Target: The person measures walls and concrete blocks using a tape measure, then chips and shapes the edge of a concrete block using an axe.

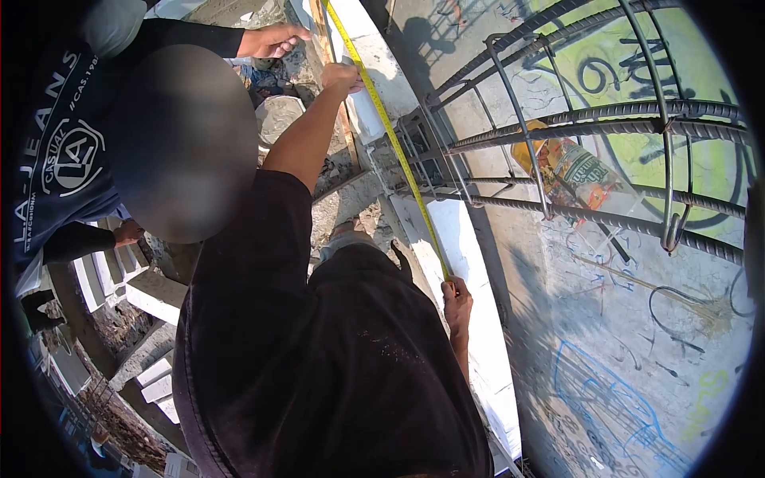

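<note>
Nearest, below the dark shirt's shoulder line, the lower end of the yellow measuring tape (394, 140) is held in the right hand (457, 303), whose fingers are curled narrowly around it. From there the tape is stretched along the white blocks (490, 350), between the two hands and on past the left one to the top of the view. The left hand (341, 77) is nearly closed, its fingertips set at the tape's edge; whether the tape is pinched or only touched cannot be told.

Beside the left hand, a wooden strip (347, 134) is seen, and near it a co-worker's hand (276, 40) is held out, partly open. To the left, more pale blocks (155, 296) are laid about.

On the other side, the tape is met closely by a rebar cage (582, 128), by which a printed plastic packet (587, 170) and the graffiti-marked concrete surface (594, 275) are partly crossed.
</note>
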A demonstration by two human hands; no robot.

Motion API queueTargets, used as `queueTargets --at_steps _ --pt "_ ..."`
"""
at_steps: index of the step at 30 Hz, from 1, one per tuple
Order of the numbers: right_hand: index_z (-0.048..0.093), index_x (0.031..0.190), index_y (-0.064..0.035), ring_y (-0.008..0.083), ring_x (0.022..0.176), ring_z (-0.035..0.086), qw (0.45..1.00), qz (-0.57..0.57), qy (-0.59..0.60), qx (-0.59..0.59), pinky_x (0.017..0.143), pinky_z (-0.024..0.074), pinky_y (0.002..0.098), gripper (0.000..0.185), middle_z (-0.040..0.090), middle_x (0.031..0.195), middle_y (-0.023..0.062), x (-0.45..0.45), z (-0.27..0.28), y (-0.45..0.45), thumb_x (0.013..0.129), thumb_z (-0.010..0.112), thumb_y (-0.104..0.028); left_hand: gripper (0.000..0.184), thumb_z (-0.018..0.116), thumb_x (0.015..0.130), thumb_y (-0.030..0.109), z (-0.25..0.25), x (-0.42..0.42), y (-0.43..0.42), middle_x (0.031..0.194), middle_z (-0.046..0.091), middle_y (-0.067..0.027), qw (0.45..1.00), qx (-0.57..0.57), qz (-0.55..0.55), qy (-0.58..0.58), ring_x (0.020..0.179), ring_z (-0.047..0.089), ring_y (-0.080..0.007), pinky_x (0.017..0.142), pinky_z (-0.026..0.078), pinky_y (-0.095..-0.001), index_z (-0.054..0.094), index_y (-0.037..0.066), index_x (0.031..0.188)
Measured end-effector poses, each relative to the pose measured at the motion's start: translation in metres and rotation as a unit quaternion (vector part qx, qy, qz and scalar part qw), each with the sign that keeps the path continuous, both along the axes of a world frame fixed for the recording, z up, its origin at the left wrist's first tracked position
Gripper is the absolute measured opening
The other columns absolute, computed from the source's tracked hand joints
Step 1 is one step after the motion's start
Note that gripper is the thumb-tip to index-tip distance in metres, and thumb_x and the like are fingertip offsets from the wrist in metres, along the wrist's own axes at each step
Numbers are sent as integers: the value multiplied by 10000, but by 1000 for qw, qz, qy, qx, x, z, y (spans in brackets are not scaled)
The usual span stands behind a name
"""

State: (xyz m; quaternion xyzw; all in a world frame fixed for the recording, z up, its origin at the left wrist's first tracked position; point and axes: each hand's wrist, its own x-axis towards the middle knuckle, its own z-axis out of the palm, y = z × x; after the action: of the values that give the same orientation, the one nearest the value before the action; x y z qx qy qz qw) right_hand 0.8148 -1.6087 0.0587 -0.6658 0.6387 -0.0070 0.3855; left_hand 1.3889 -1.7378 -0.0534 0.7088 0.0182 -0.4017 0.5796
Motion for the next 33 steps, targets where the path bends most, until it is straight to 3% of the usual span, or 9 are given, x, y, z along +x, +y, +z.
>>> queueTargets --at_steps 1,7,20,24,26,29,33 --pt "678 1141 -44 300 881 698 1000 0 5 2 809 521 381 362 722 948 213 -2 0 2 895 658 -309 177 693 913 141 -1 -2 0 919 743 -148 1000 8 14 8 740 745 -243 624 625 -321 718 -22 976" --pt "682 1141 -50 322 884 703 1000 6 -5 3 813 523 398 371 721 940 218 -5 -4 4 896 648 -327 171 716 893 133 6 -7 2 854 739 -131 999 22 20 -18 712 747 -228 637 634 -341 722 -36 918" --pt "680 1129 -53 328 942 689 1000 20 -9 -15 844 514 392 330 705 1030 205 -5 6 13 892 667 -282 171 724 893 146 28 -17 6 818 731 -110 997 47 19 -64 668 731 -190 595 614 -300 720 -25 886" --pt "663 1156 0 279 919 675 997 26 -69 -27 851 508 374 351 693 991 172 -23 11 38 893 696 -231 189 699 922 161 58 -40 24 782 700 -96 993 -43 32 -101 634 703 -177 560 591 -282 692 -28 936" --pt "654 1165 28 272 940 656 984 -24 -172 28 873 494 368 368 679 999 168 -32 4 54 897 698 -220 191 690 929 161 62 -41 35 802 697 -107 989 -104 50 -92 653 709 -187 568 595 -287 666 -27 956" --pt "647 1181 40 232 956 617 989 26 -143 25 887 477 349 372 661 1010 144 -4 41 59 902 688 -203 186 664 945 157 85 -38 49 858 698 -125 989 -115 49 -80 675 712 -199 582 603 -301 645 -22 993" --pt "657 1170 33 215 912 630 986 26 -157 39 860 493 355 379 677 992 133 -11 33 47 893 692 -224 236 639 971 197 98 -38 54 905 708 -141 986 -148 35 -62 691 718 -210 585 610 -319 626 -22 1057"
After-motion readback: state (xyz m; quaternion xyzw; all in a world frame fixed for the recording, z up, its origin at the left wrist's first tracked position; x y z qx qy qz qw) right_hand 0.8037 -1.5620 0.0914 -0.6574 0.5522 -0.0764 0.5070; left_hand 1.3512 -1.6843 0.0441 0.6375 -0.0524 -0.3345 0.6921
